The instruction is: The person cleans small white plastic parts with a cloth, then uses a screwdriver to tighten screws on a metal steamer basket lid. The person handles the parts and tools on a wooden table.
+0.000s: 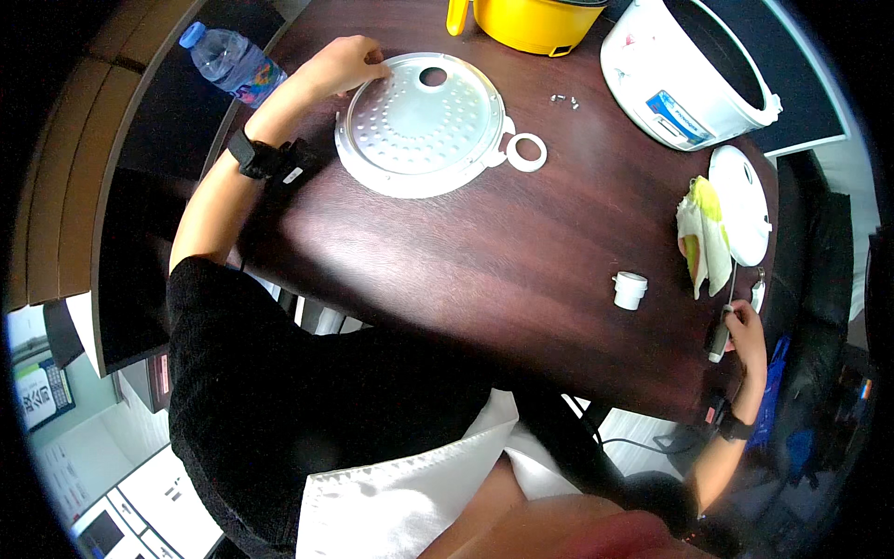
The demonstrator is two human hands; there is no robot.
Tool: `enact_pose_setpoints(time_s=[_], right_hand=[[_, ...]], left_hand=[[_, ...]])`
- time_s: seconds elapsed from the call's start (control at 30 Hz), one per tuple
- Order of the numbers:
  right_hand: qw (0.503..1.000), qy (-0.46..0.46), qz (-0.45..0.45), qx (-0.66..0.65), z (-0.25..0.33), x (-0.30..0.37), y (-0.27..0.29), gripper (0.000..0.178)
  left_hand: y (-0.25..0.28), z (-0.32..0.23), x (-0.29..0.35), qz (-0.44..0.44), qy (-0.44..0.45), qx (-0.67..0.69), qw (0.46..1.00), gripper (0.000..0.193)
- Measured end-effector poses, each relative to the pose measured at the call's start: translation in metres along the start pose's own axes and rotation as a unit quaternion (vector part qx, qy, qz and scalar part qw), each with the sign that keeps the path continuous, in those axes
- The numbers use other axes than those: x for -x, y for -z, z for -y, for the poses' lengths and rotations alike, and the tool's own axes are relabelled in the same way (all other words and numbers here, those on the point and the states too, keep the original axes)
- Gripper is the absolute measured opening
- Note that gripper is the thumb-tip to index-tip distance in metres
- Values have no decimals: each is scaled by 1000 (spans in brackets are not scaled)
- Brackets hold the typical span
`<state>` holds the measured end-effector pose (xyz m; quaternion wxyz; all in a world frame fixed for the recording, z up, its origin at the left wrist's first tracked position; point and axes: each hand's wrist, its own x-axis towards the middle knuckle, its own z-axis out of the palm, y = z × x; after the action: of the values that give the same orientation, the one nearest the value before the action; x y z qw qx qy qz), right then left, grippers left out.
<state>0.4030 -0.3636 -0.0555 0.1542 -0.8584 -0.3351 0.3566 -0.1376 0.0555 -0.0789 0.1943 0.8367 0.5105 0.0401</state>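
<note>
A rice cooker lid [419,130] lies on the table at the left, its silver dimpled inner plate facing up. The plate has one round hole, and a white ring [527,153] is joined at its right edge. My left hand [346,67] has its fingers curled in against the lid's far left rim. At the table's right edge my right hand [746,337] closes around a screwdriver [720,335]. The handle is dark with a pale end, and the thin shaft points away from me.
Small screws [564,101] lie beyond the lid. A white rice cooker body [675,88] and a yellow pot [535,26] stand at the back. On the right are a white cup [630,291], a cloth [703,238] and a white oval cover [740,205]. A bottle [233,65] stands far left.
</note>
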Motion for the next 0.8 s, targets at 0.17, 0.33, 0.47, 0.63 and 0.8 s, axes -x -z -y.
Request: enact_pose_setpoints(time_s=[0.17, 0.33, 0.47, 0.63, 0.8], right_hand=[[997, 11, -39, -68, -11, 25, -1, 23], [973, 52, -56, -218, 27, 60, -28, 34], [933, 70, 31, -352, 84, 76, -70, 34], [944, 97, 207, -238, 130, 65, -104, 29], [888, 419, -71, 177, 150, 56, -142, 35]], left_hand=[[-3, 15, -7, -58, -119, -45, 990, 24], [-6, 19, -9, -92, -128, -60, 986, 23], [-10, 23, -14, -104, -156, -11, 982, 23], [-6, 10, -12, -70, -184, -15, 980, 23], [-5, 9, -15, -63, -160, -37, 984, 19]])
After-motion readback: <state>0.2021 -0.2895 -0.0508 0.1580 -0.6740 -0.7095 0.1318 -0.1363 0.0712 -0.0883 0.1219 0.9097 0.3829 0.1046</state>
